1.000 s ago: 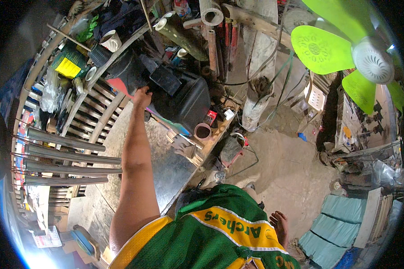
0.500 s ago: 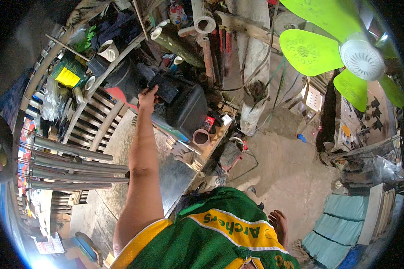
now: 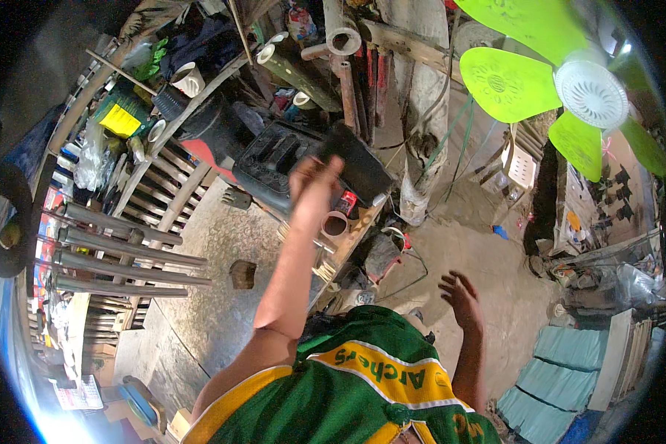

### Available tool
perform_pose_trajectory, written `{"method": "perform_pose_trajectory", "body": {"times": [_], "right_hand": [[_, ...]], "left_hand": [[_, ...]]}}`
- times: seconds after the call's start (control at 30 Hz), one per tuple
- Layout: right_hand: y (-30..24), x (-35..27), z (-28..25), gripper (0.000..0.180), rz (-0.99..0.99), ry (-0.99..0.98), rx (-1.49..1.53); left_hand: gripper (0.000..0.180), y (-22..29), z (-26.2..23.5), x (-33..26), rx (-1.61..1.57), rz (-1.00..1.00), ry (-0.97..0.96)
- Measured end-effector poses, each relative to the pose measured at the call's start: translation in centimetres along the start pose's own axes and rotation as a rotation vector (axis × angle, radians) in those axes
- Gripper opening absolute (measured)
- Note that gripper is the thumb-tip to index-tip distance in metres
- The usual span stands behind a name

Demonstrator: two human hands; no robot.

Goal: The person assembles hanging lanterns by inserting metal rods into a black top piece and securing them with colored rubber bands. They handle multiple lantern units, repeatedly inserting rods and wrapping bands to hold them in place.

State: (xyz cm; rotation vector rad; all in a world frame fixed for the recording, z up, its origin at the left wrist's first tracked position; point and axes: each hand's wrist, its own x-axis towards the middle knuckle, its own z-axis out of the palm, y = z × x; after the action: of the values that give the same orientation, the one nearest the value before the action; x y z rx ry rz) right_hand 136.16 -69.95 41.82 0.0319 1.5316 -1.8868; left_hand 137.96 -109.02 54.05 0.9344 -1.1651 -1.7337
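Observation:
My left hand (image 3: 317,177), blurred by motion, grips the near left edge of a flat black panel (image 3: 359,174), which looks like a lid. Beside and partly under this hand is a black plastic case (image 3: 263,159) with moulded ridges and recesses in its face. The panel lies to the right of the case, tilted; whether the two are joined is hidden. Over the floor at the right hangs my right hand (image 3: 462,300), fingers apart, holding nothing.
A round cup (image 3: 334,224) and a red box (image 3: 348,200) stand near the case on the table (image 3: 207,244). A brown block-like patch (image 3: 243,274) shows on the tabletop. Metal tubes (image 3: 133,255) jut in at left. A green fan (image 3: 592,92) is upper right.
My left hand has swung right and nearer with the black panel, and the case's ridged face now shows. My right hand has risen into fuller view, away from my side.

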Motion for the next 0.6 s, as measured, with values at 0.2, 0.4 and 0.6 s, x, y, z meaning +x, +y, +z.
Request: {"method": "perform_pose_trajectory", "body": {"times": [0.2, 0.4, 0.6], "right_hand": [[-2.3, 2.2, 5.1, 0.091, 0.131, -0.651, 0.372], [-2.5, -1.3, 5.3, 0.067, 0.219, -0.397, 0.157], [-4.4, -3.0, 6.2, 0.044, 0.100, -0.211, -0.042]], "left_hand": [[0.027, -7.2, 0.2, -9.9, 0.261, -0.498, -0.906], [0.020, -9.7, 0.3, -11.7, 0.157, -0.562, -1.050], [0.035, -9.2, 2.3, -13.4, 0.169, -0.359, -1.010]]}}
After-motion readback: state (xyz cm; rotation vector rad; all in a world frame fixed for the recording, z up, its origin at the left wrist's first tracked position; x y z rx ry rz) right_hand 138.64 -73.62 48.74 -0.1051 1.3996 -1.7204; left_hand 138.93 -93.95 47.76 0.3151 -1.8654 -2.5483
